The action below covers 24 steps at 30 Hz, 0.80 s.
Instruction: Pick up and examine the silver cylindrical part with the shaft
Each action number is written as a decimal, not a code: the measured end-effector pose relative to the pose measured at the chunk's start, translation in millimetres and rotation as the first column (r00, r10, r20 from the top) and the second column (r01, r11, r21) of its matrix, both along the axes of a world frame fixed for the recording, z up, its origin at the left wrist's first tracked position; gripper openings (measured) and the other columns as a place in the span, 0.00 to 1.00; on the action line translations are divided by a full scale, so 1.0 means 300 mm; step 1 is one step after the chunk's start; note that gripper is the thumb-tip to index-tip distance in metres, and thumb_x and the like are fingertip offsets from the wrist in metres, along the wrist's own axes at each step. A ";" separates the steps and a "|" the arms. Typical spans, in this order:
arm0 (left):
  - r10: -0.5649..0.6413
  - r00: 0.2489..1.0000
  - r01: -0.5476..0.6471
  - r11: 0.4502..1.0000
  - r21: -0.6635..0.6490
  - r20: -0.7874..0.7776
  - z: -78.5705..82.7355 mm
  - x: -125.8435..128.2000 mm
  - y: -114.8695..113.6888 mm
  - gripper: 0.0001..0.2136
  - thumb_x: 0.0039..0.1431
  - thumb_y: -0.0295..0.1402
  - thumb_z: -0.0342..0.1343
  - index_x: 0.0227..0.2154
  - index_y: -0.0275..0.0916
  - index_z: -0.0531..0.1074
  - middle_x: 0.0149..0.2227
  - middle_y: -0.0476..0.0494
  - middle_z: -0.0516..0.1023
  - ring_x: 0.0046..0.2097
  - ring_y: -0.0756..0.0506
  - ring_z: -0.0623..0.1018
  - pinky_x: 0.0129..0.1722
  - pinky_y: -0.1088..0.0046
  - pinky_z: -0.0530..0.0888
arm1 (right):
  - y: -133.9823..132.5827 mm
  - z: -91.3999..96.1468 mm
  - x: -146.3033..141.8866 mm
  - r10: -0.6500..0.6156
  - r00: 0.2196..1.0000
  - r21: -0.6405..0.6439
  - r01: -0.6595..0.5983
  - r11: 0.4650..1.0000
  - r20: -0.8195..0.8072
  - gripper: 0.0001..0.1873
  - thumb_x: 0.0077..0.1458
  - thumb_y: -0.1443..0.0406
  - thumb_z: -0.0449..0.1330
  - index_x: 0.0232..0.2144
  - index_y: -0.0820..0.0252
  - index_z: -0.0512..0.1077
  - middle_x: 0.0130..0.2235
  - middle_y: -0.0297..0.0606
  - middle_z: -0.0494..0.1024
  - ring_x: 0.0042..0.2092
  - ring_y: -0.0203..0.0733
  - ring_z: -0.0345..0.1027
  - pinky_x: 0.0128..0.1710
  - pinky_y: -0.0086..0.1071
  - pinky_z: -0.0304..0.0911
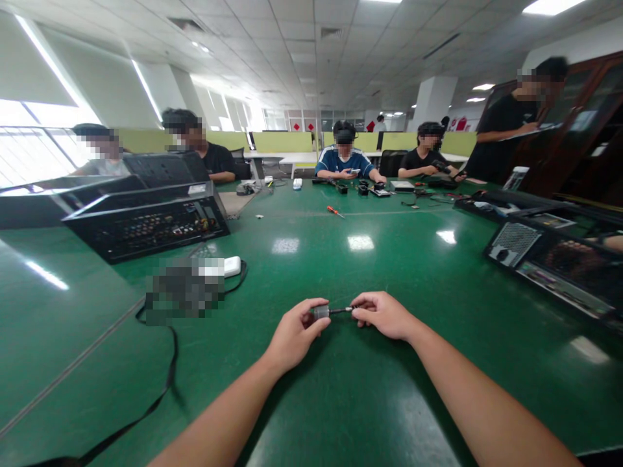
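Just above the green table, a small grey block-like piece (322, 312) sits between the thumb and fingers of my left hand (295, 332). From it a short thin dark stem or cable (339, 311) runs right to a small shiny metal end. My right hand (383, 315) pinches that end with thumb and fingers, partly covering it. The two parts look joined in a nearly level line. Exactly what kind of device this is, I cannot make out.
At left stands an open black computer case (150, 220); nearer lie a white box-shaped item (232, 266) and a black strap (171, 366). Another case (559, 266) is at right. An orange screwdriver (335, 211) lies farther back. Several people sit or stand around the green table (311, 253).
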State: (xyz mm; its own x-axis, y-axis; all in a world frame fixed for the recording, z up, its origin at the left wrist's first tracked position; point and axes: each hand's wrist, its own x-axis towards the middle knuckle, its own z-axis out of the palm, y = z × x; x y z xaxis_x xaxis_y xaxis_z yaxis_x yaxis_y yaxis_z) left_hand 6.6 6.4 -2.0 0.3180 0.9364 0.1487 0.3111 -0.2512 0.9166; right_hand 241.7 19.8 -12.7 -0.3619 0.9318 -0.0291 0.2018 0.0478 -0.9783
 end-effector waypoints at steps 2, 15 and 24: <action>-0.003 1.000 0.003 1.000 -0.003 -0.002 0.000 -0.001 0.001 0.17 0.56 0.37 0.59 0.48 0.39 0.71 0.37 0.44 0.76 0.29 0.48 0.73 0.30 0.73 0.72 | 0.002 -0.002 0.001 0.001 1.000 0.000 -0.001 1.000 -0.005 0.14 0.52 0.63 0.62 0.40 0.65 0.73 0.33 0.40 0.77 0.30 0.37 0.72 0.32 0.30 0.66; -0.011 1.000 0.011 1.000 -0.011 0.000 0.005 -0.002 0.002 0.18 0.56 0.38 0.58 0.48 0.39 0.71 0.36 0.44 0.76 0.29 0.47 0.74 0.30 0.72 0.72 | -0.006 0.017 0.005 0.004 1.000 -0.014 -0.004 1.000 0.003 0.15 0.51 0.61 0.62 0.40 0.65 0.72 0.32 0.39 0.77 0.30 0.36 0.71 0.32 0.29 0.65; 0.010 1.000 -0.010 0.999 -0.042 -0.009 0.027 0.003 -0.002 0.19 0.55 0.38 0.58 0.48 0.38 0.70 0.31 0.47 0.74 0.27 0.48 0.72 0.28 0.73 0.70 | 0.013 0.017 0.026 -0.026 0.999 -0.009 0.026 1.000 0.032 0.14 0.51 0.63 0.61 0.39 0.66 0.72 0.31 0.38 0.77 0.31 0.36 0.71 0.32 0.29 0.65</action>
